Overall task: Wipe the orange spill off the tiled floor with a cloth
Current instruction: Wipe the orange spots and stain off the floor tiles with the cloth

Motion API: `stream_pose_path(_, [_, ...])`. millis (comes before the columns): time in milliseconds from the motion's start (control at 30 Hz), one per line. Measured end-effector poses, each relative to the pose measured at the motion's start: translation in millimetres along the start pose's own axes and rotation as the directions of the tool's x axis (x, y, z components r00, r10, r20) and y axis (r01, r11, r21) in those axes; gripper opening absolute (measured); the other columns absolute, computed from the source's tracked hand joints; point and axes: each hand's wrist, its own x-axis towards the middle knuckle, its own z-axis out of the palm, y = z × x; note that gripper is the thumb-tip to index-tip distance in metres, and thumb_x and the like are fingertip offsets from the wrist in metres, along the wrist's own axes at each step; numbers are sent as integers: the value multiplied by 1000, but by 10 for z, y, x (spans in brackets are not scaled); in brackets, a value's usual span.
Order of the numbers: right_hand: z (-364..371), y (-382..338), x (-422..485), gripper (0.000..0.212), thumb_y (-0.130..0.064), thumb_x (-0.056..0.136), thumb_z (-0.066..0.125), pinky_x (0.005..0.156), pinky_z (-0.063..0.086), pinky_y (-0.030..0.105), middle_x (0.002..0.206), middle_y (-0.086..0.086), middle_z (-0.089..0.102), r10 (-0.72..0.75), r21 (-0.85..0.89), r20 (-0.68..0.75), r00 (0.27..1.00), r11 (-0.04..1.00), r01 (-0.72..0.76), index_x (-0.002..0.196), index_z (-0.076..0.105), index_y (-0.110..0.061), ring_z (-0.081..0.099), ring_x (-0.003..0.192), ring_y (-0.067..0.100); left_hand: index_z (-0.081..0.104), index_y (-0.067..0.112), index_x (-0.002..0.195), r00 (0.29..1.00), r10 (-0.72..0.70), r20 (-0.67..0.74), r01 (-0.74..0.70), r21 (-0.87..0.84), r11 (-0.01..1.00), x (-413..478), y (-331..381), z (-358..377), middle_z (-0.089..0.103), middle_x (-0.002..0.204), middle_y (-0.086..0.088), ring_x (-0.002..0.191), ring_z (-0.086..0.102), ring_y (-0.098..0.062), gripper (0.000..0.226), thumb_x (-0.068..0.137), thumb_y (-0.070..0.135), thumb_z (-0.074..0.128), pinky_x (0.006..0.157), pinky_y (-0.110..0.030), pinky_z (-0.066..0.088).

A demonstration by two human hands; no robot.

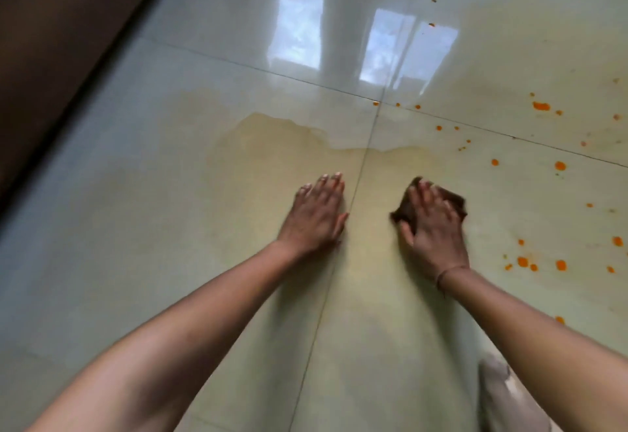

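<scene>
My right hand (433, 227) presses a dark brown cloth (453, 199) flat on the glossy pale tiled floor (136, 227); the cloth sticks out beyond my fingers and beside my thumb. My left hand (314, 216) lies flat on the floor to its left, fingers spread, holding nothing. A thin yellowish wet film (272, 153) spreads ahead of and under both hands. Several orange drops (540, 106) are scattered on the tiles to the right, with another cluster of orange drops (523, 261) close by my right wrist.
A dark brown wooden surface (57, 40) runs along the upper left edge of the floor. Window reflections (390, 44) shine on the far tiles. A pale piece of fabric (503, 394) shows at the bottom right beside my right forearm.
</scene>
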Motion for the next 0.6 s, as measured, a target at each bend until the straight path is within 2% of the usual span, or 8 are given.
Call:
stream_pose_path(33, [-13,15,53,77,-48,82,30,114,16,42,158,11,21,140,32,-26,990,990,-140,150,28,-11,22,145,26,24,9,150,999,17,27,-17,-18,1000,126,149,19,19,159,-7,145,20,-23,63,97,43,29,115,-41,17])
stream_pose_path(67, [15,11,-68,77,-47,81,32,114,16,42,157,12,23,156,43,-24,987,987,-155,149,30,-10,23,144,26,17,10,151,997,43,69,-41,-25,999,244,285,40,11,160,-5,147,12,-21,64,98,43,30,116,-40,12])
stream_pose_path(200, [99,86,-1170,75,-43,81,44,112,23,42,157,9,24,-161,12,63,985,987,161,149,31,-14,25,143,23,2,9,152,957,191,220,-223,133,966,410,578,141,-3,161,-6,147,-2,-28,79,94,59,26,116,-51,3])
stream_pose_path(267, [29,313,-1129,74,-44,82,42,112,20,40,156,9,25,-44,5,45,998,999,43,149,32,-14,27,142,24,-3,9,152,953,178,246,-222,166,961,393,628,168,-9,161,-6,147,-8,-30,84,93,63,22,115,-55,-1])
stream_pose_path(367, [-26,338,-748,75,-46,82,35,111,12,39,153,16,32,357,50,-41,933,933,-355,146,36,-7,32,140,31,-7,9,151,940,153,305,-207,151,967,421,678,56,-12,160,-5,146,-9,-31,89,91,67,23,114,-58,4])
stream_pose_path(467, [49,103,-1265,77,-46,82,36,113,10,40,154,16,30,260,68,135,956,960,-270,148,30,-7,27,142,29,-12,10,150,875,71,479,-151,130,980,524,744,-163,-18,159,-2,146,-9,-34,109,80,79,34,110,-62,20])
stream_pose_path(533, [-29,335,-1403,75,-45,84,37,113,12,40,155,13,29,213,27,92,973,976,-216,149,29,-9,24,143,26,-19,8,148,791,8,612,-119,142,983,657,899,-269,-25,157,-5,143,-12,-42,133,64,88,46,112,-60,20])
stream_pose_path(600, [-118,732,-987,73,-47,89,31,116,9,41,158,11,19,391,75,54,919,916,-394,151,23,-10,17,146,25,-26,4,144,726,-50,686,-113,190,975,705,1029,-298,-31,153,-10,140,-16,-49,148,54,87,57,116,-55,12])
